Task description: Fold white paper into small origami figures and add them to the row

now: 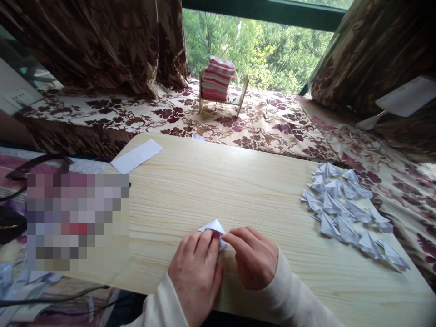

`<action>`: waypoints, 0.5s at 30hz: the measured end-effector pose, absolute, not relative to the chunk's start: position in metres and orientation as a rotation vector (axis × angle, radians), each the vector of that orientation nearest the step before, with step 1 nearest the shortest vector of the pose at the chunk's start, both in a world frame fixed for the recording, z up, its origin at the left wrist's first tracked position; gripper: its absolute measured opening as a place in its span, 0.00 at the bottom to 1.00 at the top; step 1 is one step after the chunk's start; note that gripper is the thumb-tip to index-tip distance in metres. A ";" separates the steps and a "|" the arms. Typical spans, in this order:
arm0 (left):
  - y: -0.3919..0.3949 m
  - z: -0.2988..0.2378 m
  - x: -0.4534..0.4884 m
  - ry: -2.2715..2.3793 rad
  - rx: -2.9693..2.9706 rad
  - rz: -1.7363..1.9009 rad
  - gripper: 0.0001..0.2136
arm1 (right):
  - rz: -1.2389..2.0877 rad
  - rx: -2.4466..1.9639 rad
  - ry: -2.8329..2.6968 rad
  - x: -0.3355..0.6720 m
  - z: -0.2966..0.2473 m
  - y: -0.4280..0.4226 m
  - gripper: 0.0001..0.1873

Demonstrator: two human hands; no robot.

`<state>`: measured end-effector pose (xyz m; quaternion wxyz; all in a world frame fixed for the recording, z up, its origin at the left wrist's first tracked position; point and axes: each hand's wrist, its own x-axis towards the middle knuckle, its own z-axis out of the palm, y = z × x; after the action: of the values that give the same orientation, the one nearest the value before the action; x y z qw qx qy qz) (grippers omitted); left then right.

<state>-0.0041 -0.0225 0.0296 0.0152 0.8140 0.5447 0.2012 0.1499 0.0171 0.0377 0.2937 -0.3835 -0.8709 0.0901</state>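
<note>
A small white folded paper piece (214, 227) lies on the light wooden table (218, 181) near its front edge. My left hand (197, 272) rests on the paper's near left side, fingers pressed together on it. My right hand (254, 261) pinches the paper's right edge with curled fingers. Both wrists wear cream sleeves. Much of the paper is hidden under my fingers.
Several folded white paper pieces (344, 213) lie heaped at the table's right. A flat white paper strip (136, 156) sits at the far left corner. Behind, on a flowered cloth (272, 122), stands a small wooden chair (221, 86) with a striped cushion. A blurred patch covers the left.
</note>
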 end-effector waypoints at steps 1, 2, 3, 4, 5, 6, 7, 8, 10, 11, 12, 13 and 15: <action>-0.022 0.030 -0.004 1.693 2.535 0.632 0.14 | 0.234 -1.046 -2.302 0.149 0.040 0.019 0.14; -0.022 0.030 -0.004 1.686 2.539 0.637 0.14 | 0.223 -1.072 -2.286 0.148 0.042 0.021 0.14; -0.022 0.029 -0.004 1.679 2.543 0.639 0.14 | 0.208 -1.096 -2.276 0.146 0.043 0.023 0.13; -0.022 0.029 -0.004 1.673 2.547 0.639 0.13 | 0.188 -1.113 -2.270 0.143 0.043 0.025 0.12; -0.022 0.029 -0.004 1.667 2.550 0.635 0.13 | 0.169 -1.119 -2.274 0.141 0.041 0.027 0.11; -0.022 0.028 -0.005 1.661 2.551 0.634 0.14 | 0.151 -1.120 -2.282 0.139 0.040 0.029 0.11; -0.022 0.028 -0.006 1.656 2.550 0.637 0.14 | 0.134 -1.116 -2.293 0.137 0.037 0.030 0.11; -0.022 0.028 -0.006 1.651 2.549 0.649 0.15 | 0.116 -1.113 -2.300 0.136 0.035 0.031 0.12; -0.022 0.027 -0.007 1.638 2.551 0.692 0.16 | 0.081 -1.114 -2.301 0.135 0.031 0.031 0.12; -0.022 0.026 -0.008 1.629 2.554 0.716 0.16 | 0.068 -1.116 -2.299 0.135 0.029 0.031 0.12; -0.022 0.026 -0.009 1.622 2.558 0.743 0.16 | 0.060 -1.121 -2.296 0.135 0.028 0.030 0.11; -0.022 0.025 -0.010 1.611 2.563 0.771 0.16 | 0.055 -1.126 -2.293 0.135 0.026 0.029 0.11; -0.022 0.023 -0.013 1.582 2.563 0.821 0.16 | 0.055 -1.129 -2.289 0.134 0.024 0.029 0.11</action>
<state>-0.0127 -0.0224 0.0234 0.0099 0.8210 0.5067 0.2629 0.1341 0.0288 0.0244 0.2899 -0.4232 -0.8582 0.0205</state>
